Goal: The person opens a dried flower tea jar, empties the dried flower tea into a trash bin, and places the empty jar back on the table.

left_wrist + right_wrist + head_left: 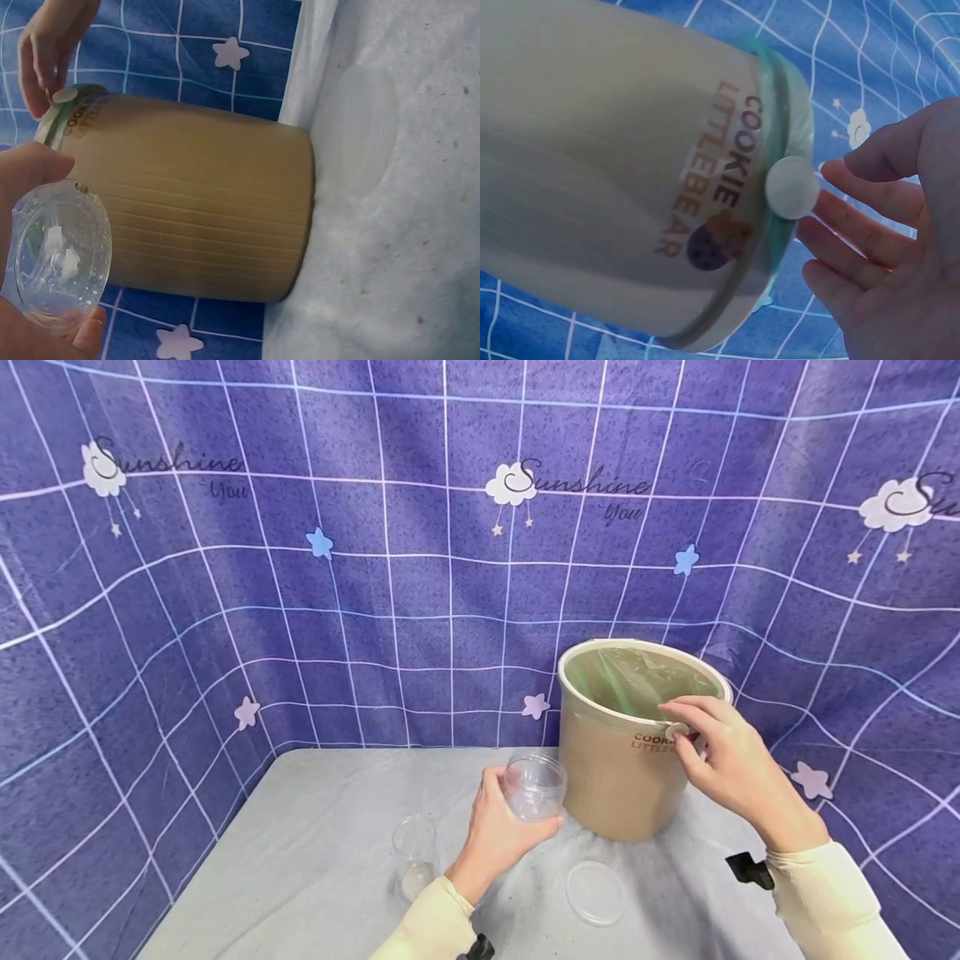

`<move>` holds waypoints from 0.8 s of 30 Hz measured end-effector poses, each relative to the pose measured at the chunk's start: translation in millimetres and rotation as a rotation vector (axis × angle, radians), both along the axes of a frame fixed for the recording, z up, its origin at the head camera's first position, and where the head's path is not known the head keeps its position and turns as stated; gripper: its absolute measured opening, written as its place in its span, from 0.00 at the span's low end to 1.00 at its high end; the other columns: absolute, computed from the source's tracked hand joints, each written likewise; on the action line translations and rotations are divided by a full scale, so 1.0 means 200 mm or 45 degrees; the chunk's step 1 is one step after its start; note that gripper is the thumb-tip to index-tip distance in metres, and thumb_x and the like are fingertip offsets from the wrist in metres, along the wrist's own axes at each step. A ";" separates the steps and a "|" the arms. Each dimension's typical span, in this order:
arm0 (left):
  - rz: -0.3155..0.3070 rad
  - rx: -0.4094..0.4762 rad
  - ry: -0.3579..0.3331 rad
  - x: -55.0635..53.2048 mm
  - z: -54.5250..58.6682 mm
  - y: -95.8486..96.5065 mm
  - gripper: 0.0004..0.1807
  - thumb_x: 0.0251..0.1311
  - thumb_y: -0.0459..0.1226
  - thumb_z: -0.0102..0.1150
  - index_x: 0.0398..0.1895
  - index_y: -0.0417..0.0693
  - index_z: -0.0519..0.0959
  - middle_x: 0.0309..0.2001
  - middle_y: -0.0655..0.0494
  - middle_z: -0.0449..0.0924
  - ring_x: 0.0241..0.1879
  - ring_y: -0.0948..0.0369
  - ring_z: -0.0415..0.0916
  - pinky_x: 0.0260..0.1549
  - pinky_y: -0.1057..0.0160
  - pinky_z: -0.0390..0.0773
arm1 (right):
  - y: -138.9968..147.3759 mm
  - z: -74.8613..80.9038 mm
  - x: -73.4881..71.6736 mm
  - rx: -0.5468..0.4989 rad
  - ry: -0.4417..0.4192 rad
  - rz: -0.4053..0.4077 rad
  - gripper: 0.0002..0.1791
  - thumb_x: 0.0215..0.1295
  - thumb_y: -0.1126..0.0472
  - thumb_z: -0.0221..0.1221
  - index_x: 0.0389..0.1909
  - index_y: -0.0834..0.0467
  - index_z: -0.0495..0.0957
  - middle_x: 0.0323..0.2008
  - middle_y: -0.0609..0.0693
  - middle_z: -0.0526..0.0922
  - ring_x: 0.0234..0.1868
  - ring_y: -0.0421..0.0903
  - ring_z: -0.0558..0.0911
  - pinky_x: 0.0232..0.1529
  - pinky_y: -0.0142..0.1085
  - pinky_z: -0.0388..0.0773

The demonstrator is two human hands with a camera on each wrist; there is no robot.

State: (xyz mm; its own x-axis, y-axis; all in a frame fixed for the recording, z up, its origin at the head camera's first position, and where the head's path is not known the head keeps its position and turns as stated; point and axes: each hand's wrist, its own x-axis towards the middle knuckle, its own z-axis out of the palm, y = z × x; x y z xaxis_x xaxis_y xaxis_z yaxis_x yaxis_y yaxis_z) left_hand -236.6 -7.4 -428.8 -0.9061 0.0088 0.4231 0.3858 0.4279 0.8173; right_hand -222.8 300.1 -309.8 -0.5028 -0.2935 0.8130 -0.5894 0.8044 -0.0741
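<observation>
My left hand (pixel 502 827) grips a clear plastic jar (pixel 536 787), fingers and thumb around its sides. Small white pieces (pixel 70 262) and droplets show in the jar in the left wrist view. My right hand (pixel 723 756) is at the front rim of a beige bin (pixel 618 785), its fingers loosely bent and spread. By its fingertips is a white round disc (pixel 793 187) against the rim; whether it belongs to the bin cannot be told. In the right wrist view the thumb is apart from the disc.
A translucent round lid (pixel 595 893) lies flat on the grey cloth-covered table (pixel 322 852), in front of the bin. Another clear container (pixel 414 839) stands left of my left forearm. A green-tinted bag (pixel 637 681) lines the bin. A blue checked curtain (pixel 420 585) hangs behind.
</observation>
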 end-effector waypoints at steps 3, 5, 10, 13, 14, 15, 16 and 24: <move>-0.008 0.004 -0.005 0.00 -0.03 0.00 0.50 0.28 0.52 0.86 0.57 0.51 0.68 0.50 0.55 0.76 0.52 0.56 0.76 0.52 0.55 0.77 | -0.02 0.01 0.02 -0.032 0.039 0.034 0.22 0.57 0.71 0.59 0.53 0.60 0.84 0.53 0.55 0.83 0.51 0.52 0.79 0.53 0.32 0.65; -0.009 0.000 -0.002 0.01 -0.04 -0.01 0.49 0.28 0.52 0.86 0.56 0.52 0.68 0.50 0.56 0.76 0.52 0.57 0.76 0.52 0.55 0.76 | -0.04 0.02 0.04 -0.055 0.068 0.061 0.22 0.56 0.70 0.58 0.53 0.60 0.85 0.53 0.55 0.83 0.52 0.54 0.78 0.55 0.31 0.63; -0.006 -0.008 -0.017 0.02 -0.07 -0.02 0.47 0.28 0.52 0.86 0.54 0.53 0.69 0.50 0.56 0.77 0.52 0.56 0.77 0.53 0.54 0.76 | -0.08 0.02 0.07 -0.096 0.122 0.110 0.21 0.57 0.69 0.55 0.52 0.61 0.85 0.51 0.56 0.84 0.52 0.56 0.77 0.58 0.29 0.62; -0.004 -0.022 -0.048 0.02 -0.09 -0.02 0.46 0.29 0.54 0.86 0.54 0.54 0.69 0.49 0.56 0.77 0.52 0.56 0.77 0.53 0.54 0.76 | -0.09 0.02 0.09 -0.101 0.130 0.113 0.21 0.56 0.69 0.56 0.51 0.61 0.85 0.49 0.55 0.84 0.51 0.55 0.77 0.58 0.28 0.62; -0.004 -0.030 -0.057 0.03 -0.09 -0.03 0.46 0.29 0.54 0.86 0.54 0.54 0.69 0.49 0.56 0.77 0.52 0.56 0.76 0.53 0.54 0.76 | -0.10 0.02 0.10 -0.095 0.123 0.111 0.21 0.57 0.69 0.55 0.51 0.61 0.85 0.49 0.55 0.84 0.51 0.54 0.77 0.58 0.27 0.62; -0.006 -0.036 -0.064 0.03 -0.10 -0.03 0.47 0.29 0.54 0.85 0.54 0.54 0.70 0.50 0.56 0.77 0.53 0.56 0.76 0.54 0.54 0.76 | -0.10 0.02 0.10 -0.092 0.118 0.110 0.21 0.56 0.69 0.55 0.51 0.61 0.85 0.49 0.55 0.83 0.52 0.54 0.77 0.58 0.27 0.62; -0.008 -0.044 -0.071 0.03 -0.10 -0.03 0.47 0.29 0.55 0.85 0.55 0.54 0.70 0.50 0.56 0.77 0.53 0.56 0.76 0.54 0.53 0.76 | -0.10 0.02 0.11 -0.086 0.116 0.110 0.21 0.56 0.69 0.55 0.51 0.61 0.85 0.49 0.55 0.83 0.51 0.54 0.77 0.58 0.27 0.62; -0.049 -0.081 -0.100 0.05 -0.15 -0.04 0.54 0.31 0.57 0.85 0.64 0.50 0.70 0.54 0.53 0.79 0.56 0.53 0.77 0.56 0.50 0.76 | -0.12 -0.01 0.16 -0.043 0.090 0.119 0.21 0.60 0.67 0.54 0.53 0.62 0.85 0.50 0.56 0.83 0.53 0.55 0.77 0.61 0.27 0.62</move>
